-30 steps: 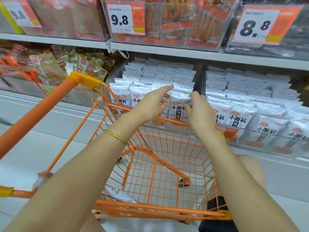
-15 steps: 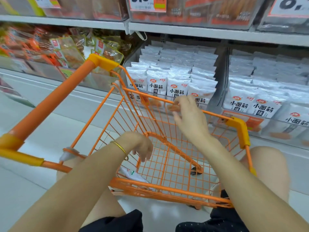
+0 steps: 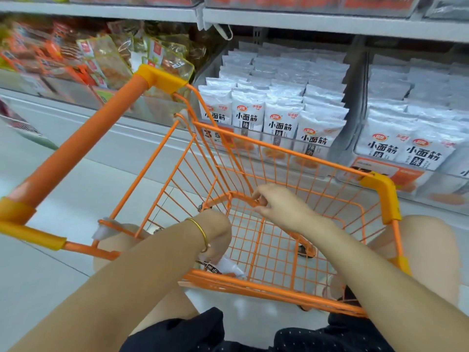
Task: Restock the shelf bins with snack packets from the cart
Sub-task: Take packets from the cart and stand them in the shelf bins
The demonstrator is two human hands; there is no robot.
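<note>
The left hand reaches down into the orange cart, onto 1 white snack packet at the cart's near left corner; its fingers are hidden, so I cannot tell its grip. The right hand hovers over the cart's middle, fingers loosely curled, holding nothing. Beyond the cart's far rim a shelf bin holds matching packets.

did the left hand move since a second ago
Yes. The left hand dropped from the white packets in the shelf bin into the orange cart, now over a packet by its near rim.
</note>
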